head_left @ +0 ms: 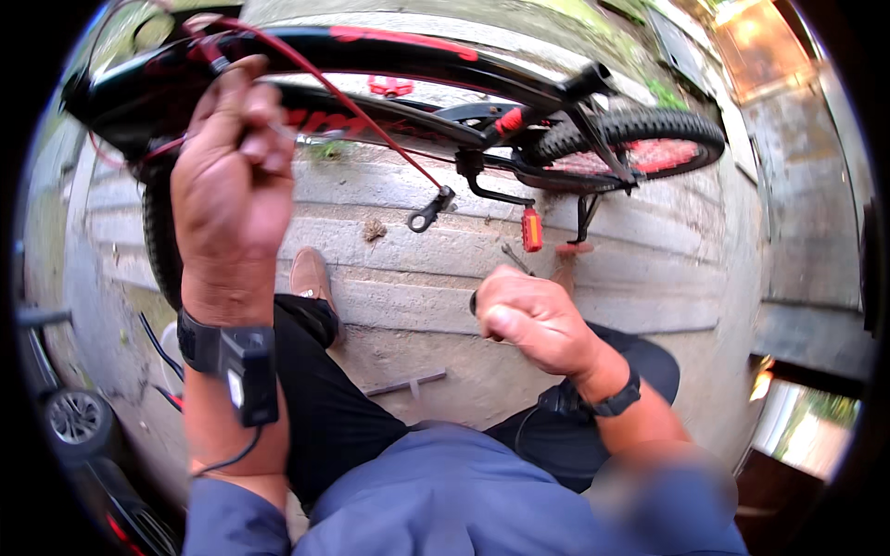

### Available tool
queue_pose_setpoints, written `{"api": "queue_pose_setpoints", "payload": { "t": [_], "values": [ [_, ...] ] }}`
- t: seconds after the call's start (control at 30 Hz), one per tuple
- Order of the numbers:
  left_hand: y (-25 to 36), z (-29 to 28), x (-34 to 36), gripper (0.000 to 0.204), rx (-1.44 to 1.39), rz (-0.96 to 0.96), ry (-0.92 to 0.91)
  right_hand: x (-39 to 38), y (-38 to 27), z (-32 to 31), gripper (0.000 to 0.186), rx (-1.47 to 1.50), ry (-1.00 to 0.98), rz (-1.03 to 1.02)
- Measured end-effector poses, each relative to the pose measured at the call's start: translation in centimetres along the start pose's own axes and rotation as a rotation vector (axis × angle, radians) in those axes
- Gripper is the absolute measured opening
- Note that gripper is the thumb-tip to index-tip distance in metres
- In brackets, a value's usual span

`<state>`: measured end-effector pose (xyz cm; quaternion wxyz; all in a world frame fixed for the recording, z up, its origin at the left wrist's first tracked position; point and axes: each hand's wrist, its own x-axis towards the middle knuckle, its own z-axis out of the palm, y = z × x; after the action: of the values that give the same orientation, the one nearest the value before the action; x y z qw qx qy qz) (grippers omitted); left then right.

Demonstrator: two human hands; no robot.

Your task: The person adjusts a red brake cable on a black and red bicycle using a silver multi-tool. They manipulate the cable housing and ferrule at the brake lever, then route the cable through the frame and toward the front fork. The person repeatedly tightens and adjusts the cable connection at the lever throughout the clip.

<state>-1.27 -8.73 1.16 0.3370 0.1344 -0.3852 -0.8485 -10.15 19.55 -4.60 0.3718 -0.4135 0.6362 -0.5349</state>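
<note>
A black bicycle with red markings (pixel 408 125) lies across the far side of the view. My left hand (pixel 236 176) is raised at its front end, fingers pinched beside a red piece with a silver collar (pixel 218 63); what they hold is too blurred to tell. From there a red cable (pixel 362 116) slants down to the right and ends in a small black part with a ring-shaped end (pixel 428 211). Closer to me, my right hand (pixel 533 320) is closed round something dark, of which only an end shows. Just beyond its knuckles is a forked metal tip (pixel 512 255).
An orange-red pedal (pixel 531 229) and the rear wheel (pixel 649 144) are beyond my right hand. Between my legs a metal bar (pixel 406 383) lies on the concrete ground (pixel 399 315). At the left edge are a small wheel (pixel 79 417) and dark bodywork.
</note>
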Motion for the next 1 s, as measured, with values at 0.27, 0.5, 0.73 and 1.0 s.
{"api": "queue_pose_setpoints", "payload": {
  "t": [0.27,0.5,0.73,1.0],
  "values": [
    [-4.2,1.6,-3.1,0.017,-0.103,-0.266,-0.082,1.3,-0.8,-1.0,0.037,0.250,-0.015,0.125],
    [-4.8,1.8,-3.5,0.018,-0.099,-0.277,-0.138,1.9,-1.4,-1.5,0.025,0.200,0.113,0.042],
    [-5.5,2.2,-3.8,0.022,-0.033,-0.314,-0.124,3.4,-2.8,-0.5,0.034,-0.067,0.255,-0.143],
    [-5.8,2.2,-4.0,0.021,-0.051,-0.350,-0.151,4.8,-2.8,0.0,0.032,-0.358,0.389,-0.413]
  ]
}}
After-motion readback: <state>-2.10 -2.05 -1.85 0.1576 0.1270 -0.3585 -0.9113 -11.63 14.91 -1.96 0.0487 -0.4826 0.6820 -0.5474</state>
